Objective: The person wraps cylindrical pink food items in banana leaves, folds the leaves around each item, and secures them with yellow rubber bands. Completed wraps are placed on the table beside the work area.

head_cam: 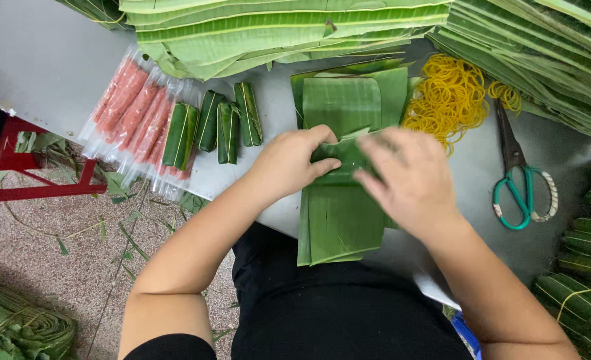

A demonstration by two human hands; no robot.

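both forearms reach forward and come together. the left hand (289,160) is curled, fingers bent inward; the right hand (412,177) lies just beside it, palm down.

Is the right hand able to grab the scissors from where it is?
Probably yes. The scissors lie in the open on the table just right of the right hand, but that hand is busy folding the leaf.

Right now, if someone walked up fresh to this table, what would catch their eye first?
Probably the two hands at the centre: the left hand and right hand folding a green leaf strip that hangs over the near edge of the grey table. Next, the bright yellow pile of rubber bands upper right with green-handled scissors beside it. On the left lie pink sausages in clear wrap next to four finished leaf bundles.
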